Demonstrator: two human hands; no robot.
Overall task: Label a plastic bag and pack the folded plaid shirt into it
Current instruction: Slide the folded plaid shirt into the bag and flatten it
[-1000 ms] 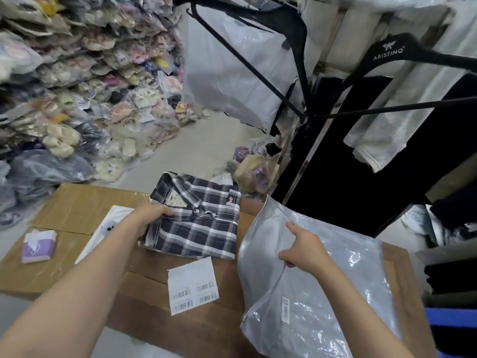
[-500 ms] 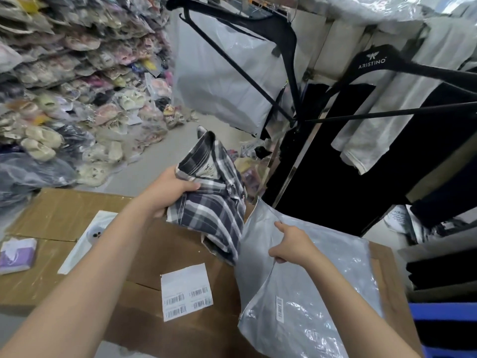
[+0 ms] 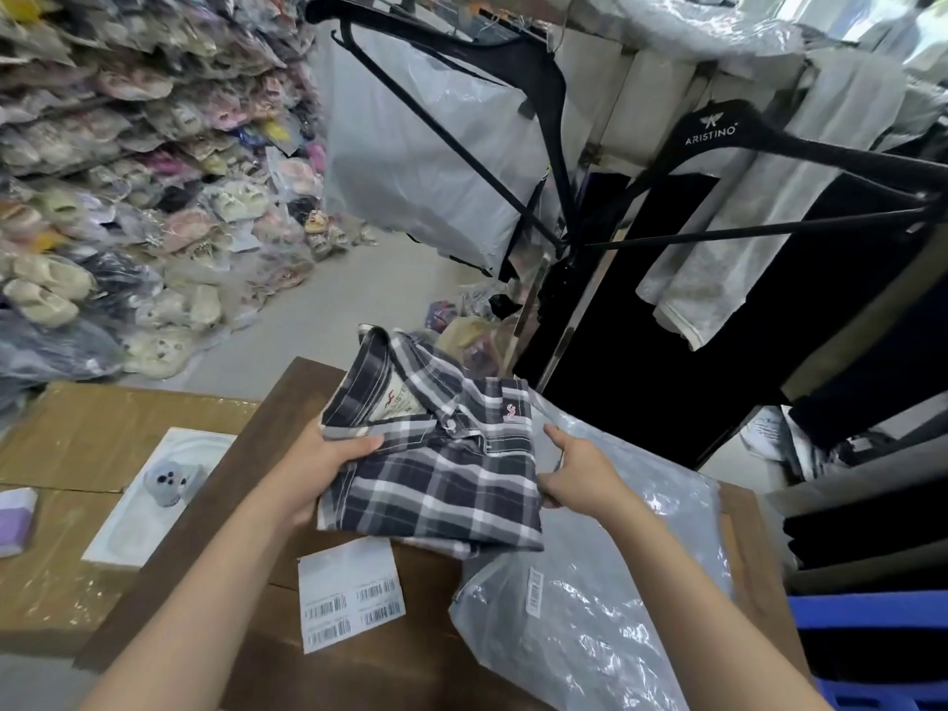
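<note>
The folded plaid shirt (image 3: 441, 454), dark with white checks, is held flat above the cardboard table, collar facing away. My left hand (image 3: 323, 464) grips its left edge, thumb on top. My right hand (image 3: 574, 474) is at the shirt's right edge, thumb under the fabric, index finger stretched out, holding the mouth of the grey plastic bag (image 3: 605, 608). The bag lies on the right of the table and carries a small barcode label (image 3: 535, 592). The shirt's lower right corner overlaps the bag's opening.
A sheet of barcode stickers (image 3: 349, 592) lies on the cardboard table (image 3: 215, 505) below the shirt. A white packet (image 3: 159, 490) and a purple packet (image 3: 15, 520) lie to the left. Black hangers and hung clothes (image 3: 718, 197) stand behind, bagged shoes (image 3: 128, 197) are piled left.
My left hand lifted the shirt off the table, swung it upright, then brought it down flat toward the bag. My right hand stayed at the bag's opening and now touches the shirt's right edge.
</note>
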